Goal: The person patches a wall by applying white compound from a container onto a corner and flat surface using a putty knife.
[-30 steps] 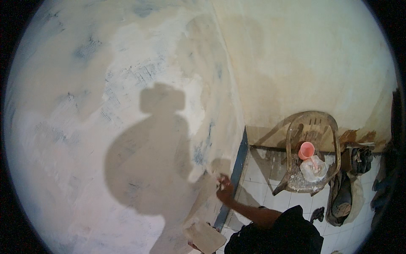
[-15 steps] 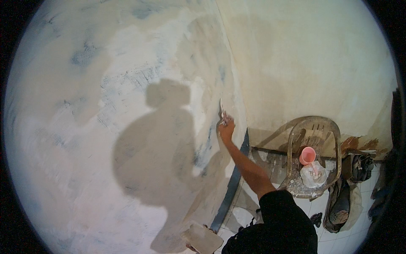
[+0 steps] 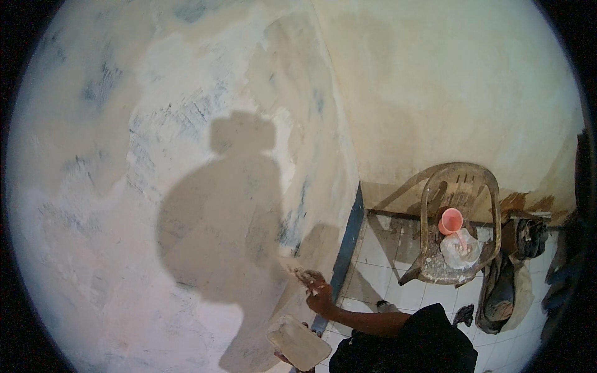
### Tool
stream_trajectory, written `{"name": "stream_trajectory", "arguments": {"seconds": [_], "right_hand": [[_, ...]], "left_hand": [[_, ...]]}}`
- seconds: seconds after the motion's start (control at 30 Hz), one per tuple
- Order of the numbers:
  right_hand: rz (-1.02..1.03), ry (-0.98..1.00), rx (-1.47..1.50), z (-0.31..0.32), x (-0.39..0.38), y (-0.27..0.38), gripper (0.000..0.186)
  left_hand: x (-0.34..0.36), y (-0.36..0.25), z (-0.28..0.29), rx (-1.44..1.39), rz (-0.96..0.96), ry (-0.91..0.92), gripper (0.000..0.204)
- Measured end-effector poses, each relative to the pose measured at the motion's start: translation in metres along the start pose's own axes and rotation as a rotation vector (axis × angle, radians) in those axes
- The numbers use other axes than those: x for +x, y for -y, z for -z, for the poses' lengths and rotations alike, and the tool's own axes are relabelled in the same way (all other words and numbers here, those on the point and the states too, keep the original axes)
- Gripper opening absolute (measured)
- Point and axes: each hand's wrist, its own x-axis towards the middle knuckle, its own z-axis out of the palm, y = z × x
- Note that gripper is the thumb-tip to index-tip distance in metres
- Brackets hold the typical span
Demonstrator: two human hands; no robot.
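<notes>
Right hand [image 3: 319, 294] has come down the patchy left wall [image 3: 205, 81] since the earlier frame, from beside the corner to just past the far edge of the pale tray [image 3: 298, 342], possibly a flat board. It is closed around a small tool [image 3: 292, 270] pointing left; contact with the wall cannot be confirmed. Left hand [image 3: 282, 357], partly hidden, grips the tray at the near edge of view. Step in hand is judged to be spreading filler; the next move would call for a flat, evenly pressed blade. No distinct heap is discernible on the tray. To the right, a stained chair [image 3: 461, 166] carries a pink cup [image 3: 451, 221], contents not discernible, and, touching or just beside it, a white plastic bag [image 3: 460, 251] holding pale matter.
</notes>
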Motion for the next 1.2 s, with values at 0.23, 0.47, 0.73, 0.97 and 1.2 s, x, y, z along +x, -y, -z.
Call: {"name": "stream_trajectory", "arguments": {"seconds": [0.23,0.47,0.73,0.97,1.2], "right_hand": [[-0.446,0.078,0.351,0.052,0.026,-0.026,0.016],[-0.261,-0.311,0.258,0.089,0.132,-0.112,0.016],[-0.196,-0.552,0.232,0.054,0.249,-0.232,0.046],[-0.267,-0.487,0.152,0.03,0.23,-0.241,0.042],[0.063,-0.415,-0.266,0.002,0.139,-0.204,0.044]], "left_hand": [[0.0,0.004,0.005,0.057,-0.016,0.002,0.084],[0.005,0.015,0.01,0.0,0.017,0.051,0.086],[-0.017,0.004,0.009,0.017,-0.039,0.017,0.086],[-0.041,-0.005,0.023,-0.074,-0.009,0.032,0.087],[-0.041,-0.004,-0.035,-0.086,0.043,-0.089,0.085]]}}
